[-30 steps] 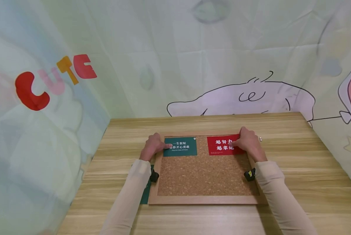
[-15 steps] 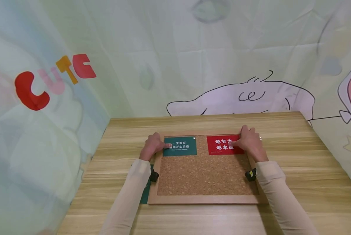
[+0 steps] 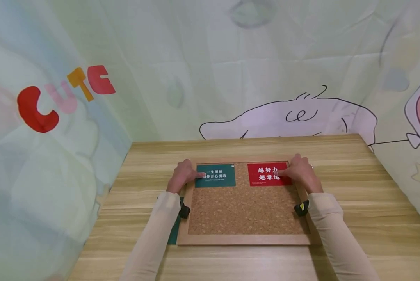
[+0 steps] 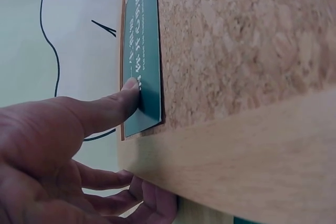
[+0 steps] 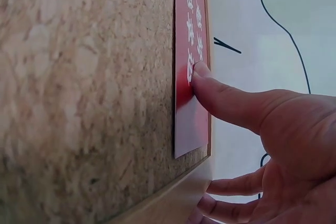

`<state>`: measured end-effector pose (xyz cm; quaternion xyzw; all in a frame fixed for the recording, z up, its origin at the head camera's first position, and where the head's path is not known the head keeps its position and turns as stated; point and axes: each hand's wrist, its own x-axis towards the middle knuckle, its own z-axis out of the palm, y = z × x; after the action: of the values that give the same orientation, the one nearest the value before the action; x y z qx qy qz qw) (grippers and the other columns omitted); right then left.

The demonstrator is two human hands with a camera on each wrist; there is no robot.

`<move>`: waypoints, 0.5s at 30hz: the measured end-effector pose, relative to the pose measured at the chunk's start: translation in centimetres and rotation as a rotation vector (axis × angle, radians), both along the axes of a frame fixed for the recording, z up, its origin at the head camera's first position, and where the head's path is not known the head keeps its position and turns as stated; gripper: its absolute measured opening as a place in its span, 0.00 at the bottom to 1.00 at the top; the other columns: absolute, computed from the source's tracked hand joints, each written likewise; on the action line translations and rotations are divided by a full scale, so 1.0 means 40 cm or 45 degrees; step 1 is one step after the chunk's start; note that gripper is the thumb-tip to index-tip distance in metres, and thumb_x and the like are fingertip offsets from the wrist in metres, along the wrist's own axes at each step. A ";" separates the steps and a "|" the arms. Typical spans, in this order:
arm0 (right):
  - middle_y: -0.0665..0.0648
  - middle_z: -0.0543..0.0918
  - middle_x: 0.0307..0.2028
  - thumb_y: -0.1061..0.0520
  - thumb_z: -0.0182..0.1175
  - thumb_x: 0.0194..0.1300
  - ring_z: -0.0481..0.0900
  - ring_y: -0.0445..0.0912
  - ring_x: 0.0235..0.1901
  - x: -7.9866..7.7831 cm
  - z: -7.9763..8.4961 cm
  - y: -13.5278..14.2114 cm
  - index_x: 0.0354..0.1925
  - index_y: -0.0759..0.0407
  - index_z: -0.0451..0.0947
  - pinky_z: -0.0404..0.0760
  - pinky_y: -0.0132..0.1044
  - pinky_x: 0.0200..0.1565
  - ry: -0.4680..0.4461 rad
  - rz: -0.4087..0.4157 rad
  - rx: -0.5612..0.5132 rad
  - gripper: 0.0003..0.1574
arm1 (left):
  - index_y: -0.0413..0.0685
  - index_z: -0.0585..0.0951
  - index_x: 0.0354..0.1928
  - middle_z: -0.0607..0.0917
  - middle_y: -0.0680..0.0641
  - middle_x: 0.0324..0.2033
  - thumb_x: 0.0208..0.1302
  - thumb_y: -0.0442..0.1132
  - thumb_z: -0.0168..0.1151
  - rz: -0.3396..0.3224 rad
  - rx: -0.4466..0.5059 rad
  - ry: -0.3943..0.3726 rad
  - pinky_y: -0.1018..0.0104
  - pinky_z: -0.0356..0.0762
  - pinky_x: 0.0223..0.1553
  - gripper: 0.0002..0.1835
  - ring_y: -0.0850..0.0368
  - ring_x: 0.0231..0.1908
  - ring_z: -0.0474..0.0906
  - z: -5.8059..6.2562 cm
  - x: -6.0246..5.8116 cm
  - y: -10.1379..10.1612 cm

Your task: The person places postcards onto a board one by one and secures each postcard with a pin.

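Note:
A wood-framed cork board (image 3: 248, 210) lies on the table. At its top left sits a green card (image 3: 217, 180) with white writing and a small pin (image 3: 232, 166) in its upper right corner. A red card (image 3: 257, 180) lies at the top right. My left hand (image 3: 182, 175) grips the board's left side, thumb on the green card, fingers curled at the frame's outer edge. On the other side, my right hand (image 3: 304, 173) presses its thumb on the red card, fingers against the outside of the frame (image 5: 178, 200).
Another green card (image 3: 173, 232) shows partly from beside the frame's left edge, under the left forearm. Small shiny pieces (image 3: 312, 166) sit on the table just past the right hand. A printed fabric wall (image 3: 182, 78) rises behind the wooden table (image 3: 364, 218).
My right hand has shifted slightly right and its fingers have come away from the red card's upper right corner, which now shows. The left hand and the board stay in place.

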<state>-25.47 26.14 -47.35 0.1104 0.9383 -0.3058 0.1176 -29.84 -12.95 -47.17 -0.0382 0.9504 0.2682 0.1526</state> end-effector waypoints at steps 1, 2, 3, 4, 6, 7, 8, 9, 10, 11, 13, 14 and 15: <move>0.75 0.70 0.47 0.42 0.75 0.61 0.70 0.64 0.47 0.000 0.001 0.001 0.58 0.78 0.59 0.78 0.55 0.47 -0.004 -0.004 -0.003 0.52 | 0.32 0.75 0.50 0.78 0.39 0.37 0.64 0.53 0.75 0.001 0.006 -0.002 0.54 0.76 0.39 0.31 0.44 0.37 0.77 0.000 0.000 0.001; 0.76 0.69 0.47 0.42 0.75 0.61 0.70 0.64 0.47 0.000 0.001 0.002 0.58 0.78 0.58 0.77 0.56 0.47 -0.007 -0.004 -0.003 0.52 | 0.32 0.75 0.50 0.78 0.39 0.36 0.64 0.53 0.75 0.005 0.015 -0.004 0.54 0.76 0.38 0.31 0.45 0.37 0.77 0.002 0.001 0.001; 0.76 0.69 0.48 0.42 0.75 0.61 0.70 0.64 0.47 0.000 0.001 0.002 0.59 0.78 0.58 0.77 0.57 0.48 -0.010 -0.007 -0.003 0.52 | 0.32 0.75 0.49 0.77 0.39 0.36 0.64 0.53 0.75 0.009 0.021 -0.004 0.55 0.75 0.37 0.31 0.45 0.36 0.77 0.002 0.001 0.002; 0.76 0.69 0.48 0.42 0.74 0.61 0.70 0.65 0.48 0.001 0.002 0.003 0.59 0.78 0.58 0.77 0.57 0.48 -0.012 -0.006 -0.001 0.53 | 0.33 0.75 0.49 0.77 0.39 0.36 0.64 0.53 0.75 0.014 0.028 -0.002 0.56 0.75 0.36 0.30 0.45 0.36 0.77 0.003 0.002 0.003; 0.76 0.68 0.48 0.42 0.74 0.62 0.69 0.65 0.48 0.003 0.004 0.004 0.60 0.79 0.57 0.77 0.58 0.49 -0.021 -0.008 -0.008 0.54 | 0.34 0.75 0.46 0.76 0.41 0.34 0.63 0.53 0.75 0.023 0.046 -0.004 0.57 0.74 0.34 0.29 0.46 0.35 0.77 0.004 0.004 0.004; 0.76 0.68 0.48 0.42 0.74 0.62 0.69 0.65 0.48 0.003 0.004 0.004 0.60 0.79 0.57 0.77 0.58 0.49 -0.022 -0.007 -0.010 0.54 | 0.34 0.75 0.45 0.75 0.41 0.33 0.63 0.53 0.75 0.022 0.051 -0.005 0.58 0.74 0.32 0.28 0.46 0.34 0.77 0.005 0.006 0.005; 0.76 0.68 0.49 0.42 0.74 0.62 0.69 0.65 0.48 0.004 0.004 0.004 0.60 0.80 0.56 0.77 0.58 0.49 -0.026 -0.005 -0.014 0.54 | 0.35 0.75 0.43 0.75 0.42 0.31 0.62 0.53 0.74 0.020 0.054 -0.006 0.59 0.73 0.31 0.28 0.46 0.33 0.77 0.006 0.007 0.005; 0.77 0.67 0.49 0.43 0.74 0.62 0.69 0.65 0.49 0.005 0.004 0.003 0.60 0.80 0.56 0.77 0.59 0.50 -0.032 -0.006 -0.019 0.54 | 0.36 0.75 0.41 0.74 0.43 0.30 0.62 0.53 0.74 0.014 0.057 -0.006 0.60 0.73 0.31 0.27 0.47 0.33 0.77 0.006 0.008 0.005; 0.77 0.67 0.49 0.43 0.74 0.62 0.69 0.65 0.49 0.006 0.005 0.002 0.60 0.80 0.55 0.77 0.59 0.50 -0.039 -0.009 -0.023 0.55 | 0.37 0.74 0.38 0.73 0.44 0.29 0.61 0.53 0.74 0.006 0.066 -0.008 0.60 0.73 0.30 0.26 0.47 0.32 0.77 0.006 0.008 0.004; 0.77 0.67 0.49 0.43 0.74 0.62 0.69 0.65 0.49 0.007 0.006 0.002 0.60 0.79 0.55 0.77 0.59 0.50 -0.043 -0.010 -0.026 0.54 | 0.39 0.73 0.35 0.72 0.45 0.28 0.61 0.53 0.74 0.000 0.075 -0.010 0.60 0.73 0.29 0.25 0.47 0.32 0.77 0.007 0.009 0.003; 0.76 0.66 0.49 0.42 0.74 0.62 0.69 0.65 0.48 0.006 0.006 -0.001 0.59 0.79 0.56 0.77 0.60 0.50 -0.046 -0.013 -0.025 0.53 | 0.41 0.71 0.32 0.71 0.46 0.27 0.60 0.52 0.74 -0.008 0.086 -0.010 0.60 0.73 0.29 0.25 0.48 0.31 0.76 0.012 0.008 0.000; 0.76 0.67 0.49 0.42 0.74 0.62 0.68 0.65 0.48 0.005 0.006 -0.002 0.59 0.78 0.56 0.76 0.60 0.50 -0.044 -0.012 -0.026 0.53 | 0.42 0.69 0.31 0.69 0.46 0.27 0.60 0.52 0.75 -0.004 0.086 -0.014 0.59 0.72 0.30 0.26 0.48 0.31 0.75 0.016 0.007 -0.002; 0.77 0.66 0.49 0.42 0.74 0.62 0.68 0.66 0.48 0.004 0.006 -0.003 0.59 0.78 0.56 0.76 0.60 0.50 -0.042 -0.010 -0.025 0.53 | 0.43 0.67 0.29 0.67 0.47 0.26 0.59 0.52 0.75 0.002 0.083 -0.021 0.60 0.71 0.30 0.27 0.49 0.30 0.73 0.020 0.004 -0.004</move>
<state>-25.32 26.02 -47.09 0.1181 0.9327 -0.3137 0.1329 -29.70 -13.13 -46.37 -0.0360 0.9398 0.2990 0.1615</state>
